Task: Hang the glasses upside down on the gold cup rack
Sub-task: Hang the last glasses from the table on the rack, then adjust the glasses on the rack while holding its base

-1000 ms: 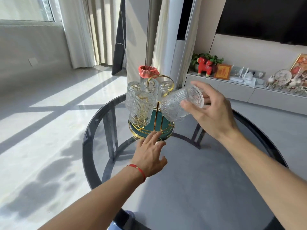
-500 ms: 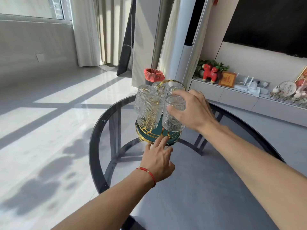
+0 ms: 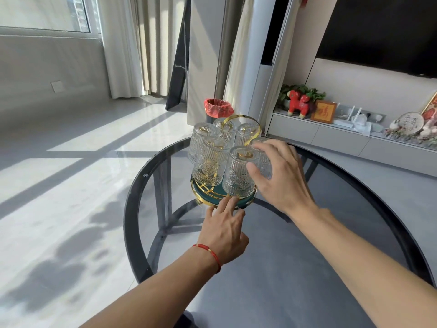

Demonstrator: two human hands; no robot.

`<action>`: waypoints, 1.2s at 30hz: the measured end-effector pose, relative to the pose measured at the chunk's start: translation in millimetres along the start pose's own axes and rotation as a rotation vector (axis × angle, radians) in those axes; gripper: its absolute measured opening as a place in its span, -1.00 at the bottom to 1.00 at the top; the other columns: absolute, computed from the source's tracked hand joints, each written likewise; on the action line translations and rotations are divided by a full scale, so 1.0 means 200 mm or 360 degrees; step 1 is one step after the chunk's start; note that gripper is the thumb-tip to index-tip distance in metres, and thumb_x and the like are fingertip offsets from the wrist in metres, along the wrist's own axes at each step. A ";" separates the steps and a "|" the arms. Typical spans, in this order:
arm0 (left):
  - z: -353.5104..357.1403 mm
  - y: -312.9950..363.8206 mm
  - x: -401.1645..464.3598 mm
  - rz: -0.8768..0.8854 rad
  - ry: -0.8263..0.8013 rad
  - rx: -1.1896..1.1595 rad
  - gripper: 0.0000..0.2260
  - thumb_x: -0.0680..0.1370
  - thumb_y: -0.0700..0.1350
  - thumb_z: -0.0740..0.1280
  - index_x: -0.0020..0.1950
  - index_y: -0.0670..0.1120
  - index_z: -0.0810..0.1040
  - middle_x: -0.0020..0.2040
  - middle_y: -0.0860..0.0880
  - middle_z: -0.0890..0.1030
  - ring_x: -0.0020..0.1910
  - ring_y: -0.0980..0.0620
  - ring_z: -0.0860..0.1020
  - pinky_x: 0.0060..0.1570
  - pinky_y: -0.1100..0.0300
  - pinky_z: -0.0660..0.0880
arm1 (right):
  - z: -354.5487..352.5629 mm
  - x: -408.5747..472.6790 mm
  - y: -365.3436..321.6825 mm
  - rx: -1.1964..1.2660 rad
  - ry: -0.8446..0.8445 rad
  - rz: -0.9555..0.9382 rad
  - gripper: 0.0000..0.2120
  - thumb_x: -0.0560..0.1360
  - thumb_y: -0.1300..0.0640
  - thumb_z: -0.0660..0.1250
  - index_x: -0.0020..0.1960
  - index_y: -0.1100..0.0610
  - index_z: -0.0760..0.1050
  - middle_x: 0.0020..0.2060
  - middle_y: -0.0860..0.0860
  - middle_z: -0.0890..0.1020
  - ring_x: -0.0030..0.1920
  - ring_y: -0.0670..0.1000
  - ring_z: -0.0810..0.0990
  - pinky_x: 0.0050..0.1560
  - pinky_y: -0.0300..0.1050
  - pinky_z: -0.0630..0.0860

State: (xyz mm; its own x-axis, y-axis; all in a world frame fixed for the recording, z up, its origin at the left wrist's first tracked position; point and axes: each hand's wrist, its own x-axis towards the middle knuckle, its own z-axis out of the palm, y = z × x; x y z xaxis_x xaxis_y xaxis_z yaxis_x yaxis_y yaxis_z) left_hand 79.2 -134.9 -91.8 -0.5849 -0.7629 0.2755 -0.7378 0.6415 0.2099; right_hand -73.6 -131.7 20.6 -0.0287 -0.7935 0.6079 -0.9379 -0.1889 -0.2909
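Note:
The gold cup rack (image 3: 246,129) stands on a round green, gold-rimmed base (image 3: 246,202) at the far middle of the glass table. Several ribbed clear glasses hang on it upside down, one at the front (image 3: 236,176). My right hand (image 3: 281,181) curls around the rightmost glass (image 3: 265,163). Its thumb is on the near side, its fingers over the top and back, and most of that glass is hidden. My left hand (image 3: 224,229), a red string at its wrist, lies flat with spread fingertips touching the base's front rim.
The round glass table (image 3: 132,197) has a dark rim and dark legs beneath. Behind it stand a bin with a red bag (image 3: 218,108) and a low white cabinet (image 3: 343,138) with ornaments. Sunlit floor lies to the left.
My right hand turned the tilted glass upside down and lowered it onto the rack's right side. My left hand slid forward until its fingertips reached the base rim.

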 end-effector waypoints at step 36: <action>0.14 0.04 0.06 -0.0032 0.0205 -0.0007 -0.59 0.48 0.12 0.16 0.18 -0.08 0.53 0.28 -0.12 0.43 0.39 -0.18 0.31 0.35 -0.09 0.42 | -0.03 0.06 0.37 -0.0073 -0.0329 0.0039 -0.48 0.60 0.10 0.29 0.55 -0.01 0.32 0.55 0.00 0.38 0.47 0.13 0.45 0.40 0.11 0.47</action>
State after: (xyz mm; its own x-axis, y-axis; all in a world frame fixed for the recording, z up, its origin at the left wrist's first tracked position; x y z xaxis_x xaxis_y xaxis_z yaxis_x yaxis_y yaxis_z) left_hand 57.3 -140.8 -112.8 -0.5218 -0.7591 0.3893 -0.7472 0.6269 0.2207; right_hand -144.5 -152.5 11.2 0.0152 -0.9002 0.4352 -0.9526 -0.1453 -0.2673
